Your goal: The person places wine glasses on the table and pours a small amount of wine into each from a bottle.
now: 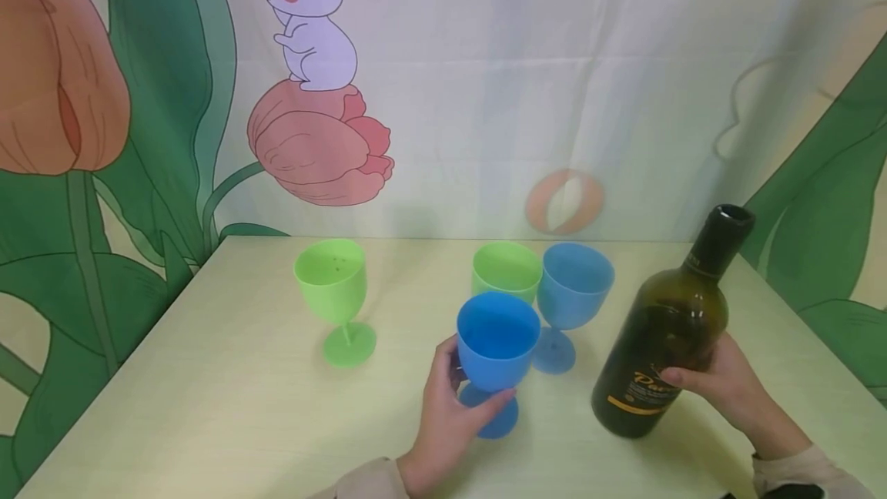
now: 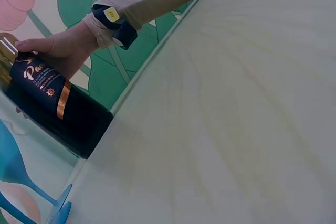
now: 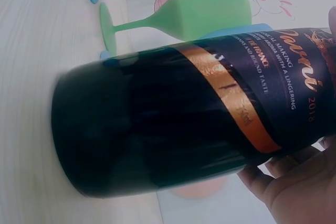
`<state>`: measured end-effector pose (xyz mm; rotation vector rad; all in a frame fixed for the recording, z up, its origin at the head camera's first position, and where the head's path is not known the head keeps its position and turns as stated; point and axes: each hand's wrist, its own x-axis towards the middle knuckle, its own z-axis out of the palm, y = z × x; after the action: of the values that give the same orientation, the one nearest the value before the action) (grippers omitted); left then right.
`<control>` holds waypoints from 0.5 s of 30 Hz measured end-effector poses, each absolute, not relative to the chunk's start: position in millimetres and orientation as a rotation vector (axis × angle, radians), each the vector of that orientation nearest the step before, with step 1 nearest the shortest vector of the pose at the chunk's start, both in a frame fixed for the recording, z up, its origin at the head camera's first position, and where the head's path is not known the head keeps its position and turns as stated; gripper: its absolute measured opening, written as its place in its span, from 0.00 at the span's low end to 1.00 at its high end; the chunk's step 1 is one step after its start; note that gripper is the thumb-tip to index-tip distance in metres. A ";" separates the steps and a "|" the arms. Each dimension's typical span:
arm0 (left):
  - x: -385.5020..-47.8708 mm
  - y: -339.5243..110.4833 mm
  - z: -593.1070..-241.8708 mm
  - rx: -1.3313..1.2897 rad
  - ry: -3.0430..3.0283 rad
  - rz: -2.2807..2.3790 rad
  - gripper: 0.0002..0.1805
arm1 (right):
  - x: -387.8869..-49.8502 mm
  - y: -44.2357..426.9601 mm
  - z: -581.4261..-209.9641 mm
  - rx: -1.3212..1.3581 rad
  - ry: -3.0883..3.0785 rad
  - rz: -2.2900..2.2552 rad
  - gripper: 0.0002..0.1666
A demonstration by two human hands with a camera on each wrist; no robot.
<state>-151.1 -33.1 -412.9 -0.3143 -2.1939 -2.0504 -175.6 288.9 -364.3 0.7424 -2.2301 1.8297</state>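
While my right hand [image 1: 734, 395] gripped the wine bottle [image 1: 668, 329], its long axis near upright | my left hand [image 1: 446, 418], fingers curled round a blue goblet [image 1: 493, 366], held it left of the bottle, bowl upward, clear of the glass.

Pale table [image 1: 208, 414]; behind it, white cloth [image 1: 471, 98] printed with rabbit [image 1: 320, 56] atop pink tulip [image 1: 312, 149], green leaves [image 1: 159, 45].

From far away, I see a pale table [image 1: 201, 406]. A green cup [image 1: 333, 291] stands on my left. Another green cup [image 1: 504, 272] and a light blue cup [image 1: 574, 295] stand close together. I can't tell whether the front blue cup [image 1: 495, 349] or the bottle [image 1: 665, 329] touches the top.
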 end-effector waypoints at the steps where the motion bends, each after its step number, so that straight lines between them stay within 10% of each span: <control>1: -151.0 -32.1 -412.7 -0.319 -2.194 -2.053 0.42 | -175.4 288.4 -363.7 0.748 -2.221 1.835 0.41; 15: -154.3 -15.3 -413.8 -0.434 -2.188 -2.056 0.41 | -170.6 283.4 -358.3 0.671 -2.270 1.759 0.41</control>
<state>-154.3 -15.3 -413.8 -0.4338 -2.1881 -2.0562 -170.6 283.4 -358.3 0.6712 -2.2701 1.7588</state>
